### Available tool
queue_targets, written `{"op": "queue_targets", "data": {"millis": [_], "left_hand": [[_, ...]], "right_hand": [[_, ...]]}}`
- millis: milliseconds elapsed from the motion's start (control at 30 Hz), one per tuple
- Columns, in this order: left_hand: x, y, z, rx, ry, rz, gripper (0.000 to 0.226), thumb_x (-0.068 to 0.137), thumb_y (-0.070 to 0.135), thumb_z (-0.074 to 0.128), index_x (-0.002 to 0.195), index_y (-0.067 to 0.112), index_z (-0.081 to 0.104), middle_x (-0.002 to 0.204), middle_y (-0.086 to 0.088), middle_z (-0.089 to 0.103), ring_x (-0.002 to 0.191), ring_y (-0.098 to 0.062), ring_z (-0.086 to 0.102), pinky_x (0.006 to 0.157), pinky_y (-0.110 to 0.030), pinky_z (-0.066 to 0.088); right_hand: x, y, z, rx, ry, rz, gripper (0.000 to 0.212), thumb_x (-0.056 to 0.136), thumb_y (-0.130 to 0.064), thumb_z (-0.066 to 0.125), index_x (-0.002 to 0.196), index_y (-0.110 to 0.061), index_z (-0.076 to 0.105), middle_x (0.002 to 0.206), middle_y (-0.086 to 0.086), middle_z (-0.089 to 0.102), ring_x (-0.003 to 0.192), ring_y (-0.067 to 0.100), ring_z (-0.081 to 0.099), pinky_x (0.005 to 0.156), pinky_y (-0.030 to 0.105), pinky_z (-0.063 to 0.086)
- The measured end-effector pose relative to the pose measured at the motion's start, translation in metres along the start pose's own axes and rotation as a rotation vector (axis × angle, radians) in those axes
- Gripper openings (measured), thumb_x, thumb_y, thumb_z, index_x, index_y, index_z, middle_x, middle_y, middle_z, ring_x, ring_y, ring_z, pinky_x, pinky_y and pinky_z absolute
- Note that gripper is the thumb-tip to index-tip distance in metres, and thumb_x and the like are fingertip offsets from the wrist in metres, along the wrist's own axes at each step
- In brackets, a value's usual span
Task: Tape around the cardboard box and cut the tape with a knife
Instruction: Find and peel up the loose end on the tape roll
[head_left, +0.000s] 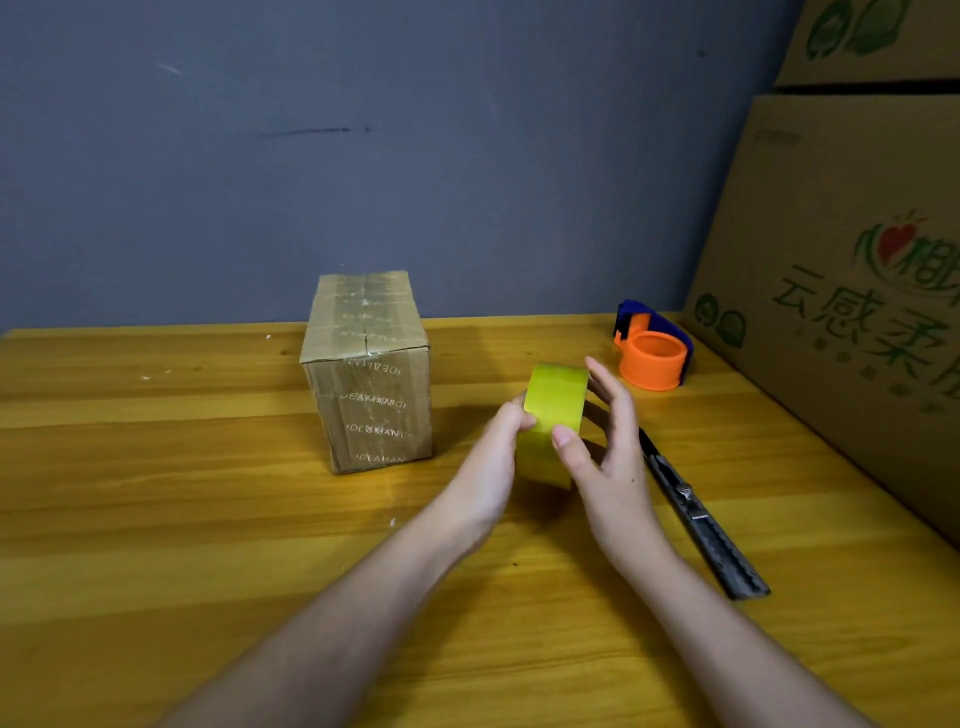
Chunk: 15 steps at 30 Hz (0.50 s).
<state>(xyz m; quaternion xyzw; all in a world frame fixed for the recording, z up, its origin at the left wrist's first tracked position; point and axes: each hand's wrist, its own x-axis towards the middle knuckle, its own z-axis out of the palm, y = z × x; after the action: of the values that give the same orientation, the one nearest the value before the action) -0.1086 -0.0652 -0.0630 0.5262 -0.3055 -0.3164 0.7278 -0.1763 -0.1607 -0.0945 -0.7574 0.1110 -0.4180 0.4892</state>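
A small brown cardboard box (369, 374), wrapped in clear printed tape, stands upright on the wooden table (182, 493) left of centre. Just right of it I hold a yellow-green tape roll (553, 410) above the table with both hands. My left hand (493, 457) grips the roll's left side. My right hand (602, 447) holds its right side, thumb on the front face and fingers spread behind. A dark utility knife (696, 514) lies on the table to the right of my right hand, pointing away from me.
An orange and blue tape dispenser (652, 353) sits at the back right of the table. Large printed cardboard cartons (852, 291) are stacked along the right edge. A grey wall stands behind the table.
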Motion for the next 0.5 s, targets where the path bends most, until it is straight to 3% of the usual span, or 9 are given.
{"op": "queue_targets", "data": {"millis": [67, 133, 200, 267, 333, 433, 500], "left_hand": [[0.004, 0.005, 0.003, 0.054, -0.006, -0.018, 0.033, 0.075, 0.022, 0.039, 0.101, 0.017, 0.059, 0.095, -0.012, 0.061, 0.092, -0.022, 0.053, 0.078, -0.029, 0.041], [0.008, 0.011, 0.003, 0.138, -0.022, -0.039, 0.054, 0.057, 0.017, 0.044, 0.109, 0.009, 0.056, 0.104, -0.018, 0.062, 0.1, -0.026, 0.054, 0.079, -0.03, 0.038], [0.01, 0.006, -0.001, 0.225, -0.072, 0.06, 0.047, 0.052, 0.018, 0.052, 0.099, 0.017, 0.054, 0.089, -0.001, 0.064, 0.086, -0.013, 0.055, 0.073, -0.026, 0.04], [0.005, -0.007, -0.006, 0.44, -0.091, 0.176, 0.041, 0.063, 0.024, 0.061, 0.102, 0.023, 0.048, 0.089, 0.01, 0.059, 0.082, -0.004, 0.054, 0.075, -0.023, 0.045], [0.002, -0.023, -0.007, 0.692, 0.022, 0.28, 0.051, 0.065, 0.039, 0.064, 0.11, 0.03, 0.041, 0.098, 0.007, 0.061, 0.092, -0.015, 0.059, 0.084, -0.032, 0.049], [-0.002, -0.03, -0.008, 0.842, 0.212, 0.342, 0.051, 0.069, 0.039, 0.066, 0.111, 0.031, 0.039, 0.095, 0.003, 0.064, 0.085, -0.03, 0.059, 0.07, -0.034, 0.046], [-0.001, -0.031, -0.015, 0.916, 0.254, 0.351, 0.052, 0.07, 0.035, 0.067, 0.116, 0.028, 0.042, 0.098, 0.002, 0.066, 0.083, -0.032, 0.059, 0.066, -0.032, 0.043]], "right_hand": [[0.001, 0.001, -0.001, -0.004, -0.002, -0.006, 0.07, 0.076, -0.051, 0.056, 0.139, -0.029, 0.037, 0.14, -0.002, 0.044, 0.132, 0.009, 0.039, 0.108, 0.035, 0.037], [0.002, 0.001, -0.001, 0.032, 0.003, 0.006, 0.071, 0.075, -0.051, 0.056, 0.139, -0.025, 0.037, 0.139, -0.002, 0.045, 0.128, 0.002, 0.042, 0.104, 0.025, 0.04], [0.004, -0.002, 0.0, 0.147, 0.037, 0.055, 0.075, 0.071, -0.051, 0.055, 0.137, -0.02, 0.039, 0.13, -0.004, 0.05, 0.112, -0.013, 0.049, 0.09, 0.009, 0.042], [0.006, -0.001, -0.001, 0.225, 0.075, 0.119, 0.077, 0.068, -0.054, 0.053, 0.135, -0.021, 0.038, 0.123, -0.008, 0.051, 0.1, -0.02, 0.051, 0.081, 0.004, 0.043], [0.007, 0.0, -0.003, 0.168, 0.043, 0.144, 0.077, 0.069, -0.056, 0.052, 0.137, -0.024, 0.036, 0.128, -0.005, 0.05, 0.104, -0.018, 0.05, 0.086, 0.005, 0.042], [0.004, 0.001, -0.007, -0.156, -0.024, 0.013, 0.068, 0.079, -0.053, 0.051, 0.14, -0.027, 0.035, 0.14, -0.004, 0.039, 0.125, -0.006, 0.038, 0.106, 0.016, 0.033], [0.006, -0.001, -0.01, -0.285, -0.034, -0.133, 0.054, 0.085, -0.042, 0.056, 0.136, -0.031, 0.041, 0.14, -0.008, 0.039, 0.13, -0.002, 0.036, 0.108, 0.014, 0.03]]}}
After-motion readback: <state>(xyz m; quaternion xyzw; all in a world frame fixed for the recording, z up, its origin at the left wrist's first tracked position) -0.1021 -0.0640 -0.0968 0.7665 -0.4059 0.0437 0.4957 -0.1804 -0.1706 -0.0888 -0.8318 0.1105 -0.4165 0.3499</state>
